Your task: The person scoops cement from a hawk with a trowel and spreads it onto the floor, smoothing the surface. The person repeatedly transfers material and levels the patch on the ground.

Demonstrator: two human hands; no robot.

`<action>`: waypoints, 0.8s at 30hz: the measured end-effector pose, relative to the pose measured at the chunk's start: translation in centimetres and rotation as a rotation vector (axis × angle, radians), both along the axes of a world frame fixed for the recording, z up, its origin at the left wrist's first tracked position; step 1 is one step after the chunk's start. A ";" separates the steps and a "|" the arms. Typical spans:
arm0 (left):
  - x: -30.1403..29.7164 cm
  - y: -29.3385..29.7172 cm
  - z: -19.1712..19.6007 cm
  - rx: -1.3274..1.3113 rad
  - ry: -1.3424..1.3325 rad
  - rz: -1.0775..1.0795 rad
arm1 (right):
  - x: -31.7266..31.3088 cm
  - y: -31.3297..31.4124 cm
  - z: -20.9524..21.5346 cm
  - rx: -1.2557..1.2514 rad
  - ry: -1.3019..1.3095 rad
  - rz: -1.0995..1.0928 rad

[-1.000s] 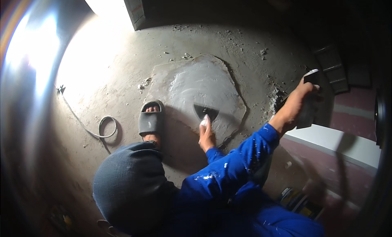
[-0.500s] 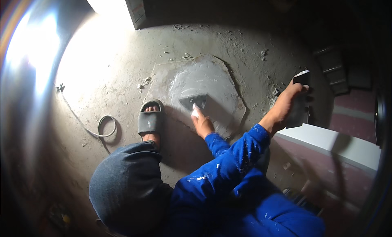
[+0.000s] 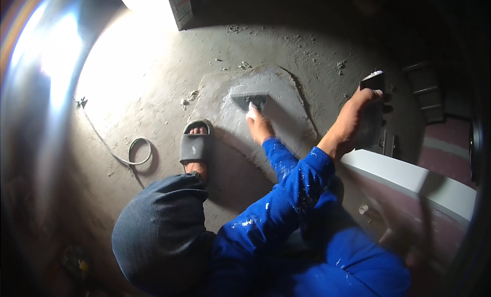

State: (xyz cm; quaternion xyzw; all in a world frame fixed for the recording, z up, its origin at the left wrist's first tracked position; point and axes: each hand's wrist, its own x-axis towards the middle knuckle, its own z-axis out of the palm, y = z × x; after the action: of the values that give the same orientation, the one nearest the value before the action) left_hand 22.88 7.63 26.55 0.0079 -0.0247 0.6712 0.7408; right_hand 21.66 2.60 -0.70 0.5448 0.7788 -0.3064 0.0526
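Note:
My arms cross, the left one passing over toward the right. In my right hand (image 3: pixel 261 127) is a putty knife (image 3: pixel 249 99) with a wide dark blade, pressed against a many-sided grey board (image 3: pixel 291 110) on the floor. Wet grey-white paste (image 3: pixel 250 84) is smeared over the middle of that board. Farther right, my left hand (image 3: pixel 358 107) grips a dark flat blade (image 3: pixel 374 82), raised, with white paste along its far edge. The fingers partly hide its lower part.
A grey slide sandal (image 3: pixel 194 147) on my foot stands left of the board. A looped cable (image 3: pixel 117 156) lies farther left, near a bright light. Crumbs of dried material (image 3: pixel 189 98) dot the concrete floor. At right stands a white-edged panel (image 3: pixel 409 174).
My right hand has slid the putty knife forward, away from me, across the pasted board. The left hand still holds its blade up at the right. The view has shifted slightly.

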 end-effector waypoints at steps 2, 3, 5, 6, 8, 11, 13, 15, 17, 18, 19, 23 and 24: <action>0.2 0.4 0.6 0.020 0.054 -0.067 | 2.7 -5.4 -0.1 -0.016 -0.037 0.011; 0.4 0.5 0.7 0.062 0.067 -0.083 | 3.6 -6.9 -0.4 -0.035 -0.037 -0.021; 1.0 0.5 1.1 0.077 0.092 -0.085 | 4.1 -5.7 -1.2 0.000 0.038 -0.073; 1.2 0.4 1.2 0.097 0.098 -0.083 | 3.8 -3.8 -1.7 -0.003 0.049 -0.112; 1.3 0.0 0.8 0.107 0.092 -0.094 | 2.7 3.4 -2.6 -0.066 -0.046 -0.205; 0.8 -1.0 -0.2 0.063 0.031 -0.154 | 1.7 11.6 -3.0 0.015 0.038 -0.227; 0.3 -1.3 -0.7 -0.022 0.106 -0.204 | 2.3 10.6 -2.5 -0.114 0.051 -0.303; 0.3 -1.0 -0.5 -0.059 0.115 -0.184 | 3.9 5.0 -1.6 -0.074 -0.014 -0.259; 0.6 -0.2 0.3 -0.005 0.093 -0.167 | 5.5 -1.0 -0.7 -0.147 -0.049 -0.253; 0.6 -0.1 0.4 0.012 0.081 -0.157 | 6.1 -2.6 -0.5 -0.164 -0.095 -0.213; 0.6 0.0 0.5 0.017 0.113 -0.161 | 6.4 -3.2 -0.7 -0.079 -0.068 -0.206; 0.1 -0.9 -0.2 -0.043 0.175 -0.178 | 5.4 6.1 -3.9 -0.044 -0.004 -0.334; -0.1 -1.3 -0.7 -0.071 0.143 -0.193 | 5.4 10.1 -4.9 -0.008 -0.069 -0.283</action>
State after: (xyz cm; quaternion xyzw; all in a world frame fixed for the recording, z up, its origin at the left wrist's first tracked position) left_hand 22.75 6.30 25.89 0.0270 0.0514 0.5948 0.8018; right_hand 27.03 12.68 -5.62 0.6590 0.6908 -0.2950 0.0379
